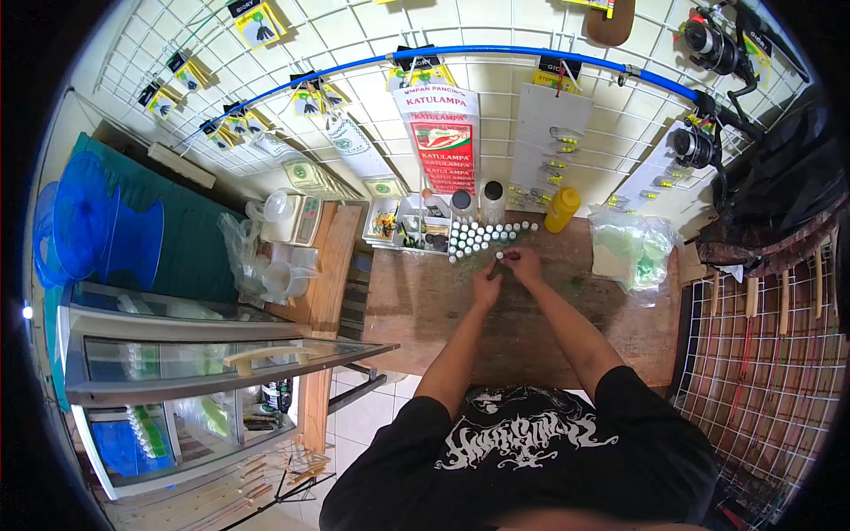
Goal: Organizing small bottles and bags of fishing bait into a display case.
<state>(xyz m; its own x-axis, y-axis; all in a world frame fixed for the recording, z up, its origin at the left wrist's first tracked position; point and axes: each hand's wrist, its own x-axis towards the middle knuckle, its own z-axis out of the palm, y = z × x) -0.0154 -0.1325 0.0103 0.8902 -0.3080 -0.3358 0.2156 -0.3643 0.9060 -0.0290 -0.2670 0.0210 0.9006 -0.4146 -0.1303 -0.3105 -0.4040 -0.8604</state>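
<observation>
A small bottle with a white cap [500, 255] is between my two hands over the wooden table [425, 318]. The fingers of my left hand [487, 288] close on its lower side, while my right hand [523, 267] pinches it near the cap from the right. Most of the bottle's body is hidden by the fingers. Just beyond my hands stands a group of several similar white-capped small bottles [475, 240], set close together in rows. Behind them are a clear jar with a dark lid [493, 207] and a second dark-lidded jar [463, 202].
A yellow squeeze bottle [563, 210] stands at the back, with plastic bags of green material [636, 255] to its right. A white divided tray [406, 226] holds small items. Left are a digital scale [292, 219] and glass cabinet [199, 372]. A blue fishing rod [478, 51] hangs across the wall grid.
</observation>
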